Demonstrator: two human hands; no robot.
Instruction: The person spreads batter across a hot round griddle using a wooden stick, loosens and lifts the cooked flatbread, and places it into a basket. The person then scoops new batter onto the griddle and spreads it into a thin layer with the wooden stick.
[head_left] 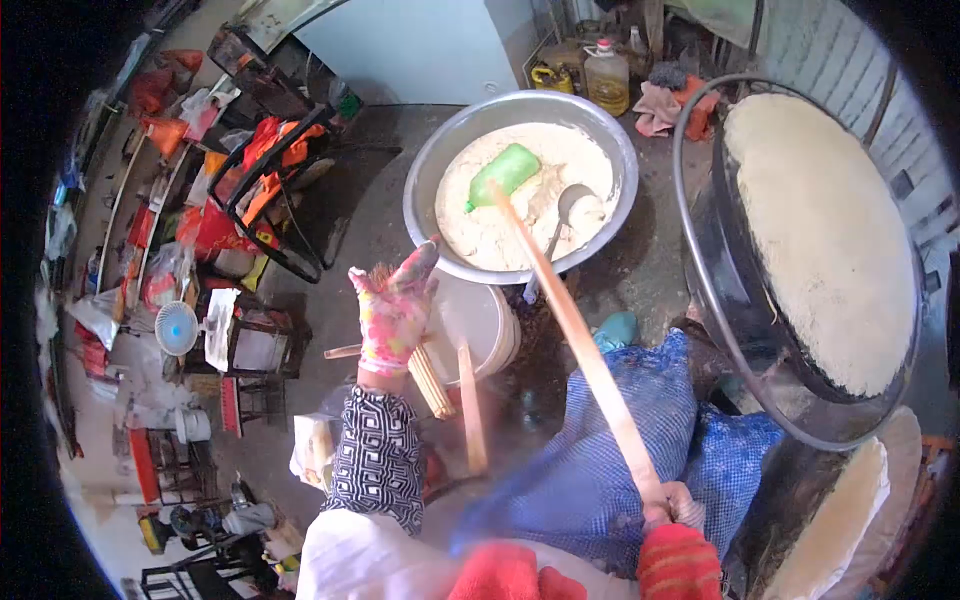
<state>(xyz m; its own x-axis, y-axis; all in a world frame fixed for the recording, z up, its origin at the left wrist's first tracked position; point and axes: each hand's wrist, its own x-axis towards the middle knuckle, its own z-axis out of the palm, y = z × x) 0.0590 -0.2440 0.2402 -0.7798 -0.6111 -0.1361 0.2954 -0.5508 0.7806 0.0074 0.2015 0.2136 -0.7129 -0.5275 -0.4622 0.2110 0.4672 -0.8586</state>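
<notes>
A pink, white and yellow patterned glove covers my left hand (393,318), raised beside a white bucket (508,335). Its thumb and a finger stick out around a bundled bamboo brush (430,382), which runs behind the palm with dark bristles above. At lower right, my right hand (678,505) is closed on a long wooden handle (590,355). This handle slants up to a green scoop head (508,172), which rests on pale batter (475,225) in a large metal basin (622,190). A ladle (568,205) leans in the same basin.
Right of the basin stands a large round griddle (820,240) covered in a pale layer, with a metal ring around it. Blue woven sacks (635,410) lie below. A metal-framed chair (270,200) stands left; an oil jug (606,78) is behind the basin.
</notes>
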